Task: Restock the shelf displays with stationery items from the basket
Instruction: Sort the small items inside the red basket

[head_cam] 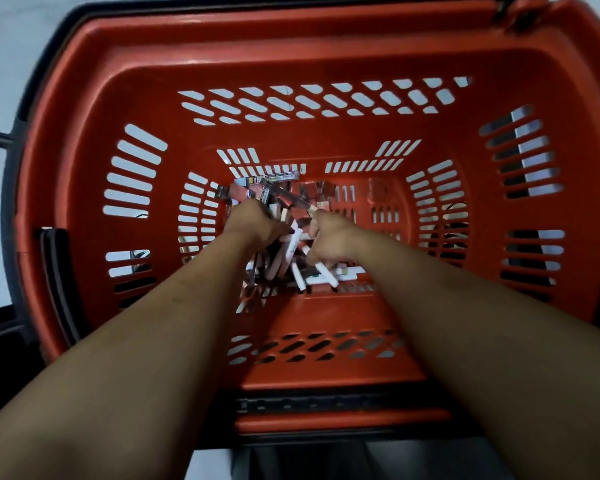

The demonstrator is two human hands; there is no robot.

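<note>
A deep red plastic basket (94, 98) with slotted walls fills the view from above. On its floor lies a pile of small stationery packs (278, 188), red, black and white, some long and thin. Both my arms reach down into it. My left hand (252, 221) is closed around a bunch of these packs at the pile's left. My right hand (329, 237) is closed on several white stick-like items (326, 273) that poke out below its fingers. Much of the pile is hidden under my hands.
The basket has a dark frame and handle (54, 271) along its left side and stands on a pale floor (0, 46). The right half of the basket floor (381, 202) holds no items. No shelf is in view.
</note>
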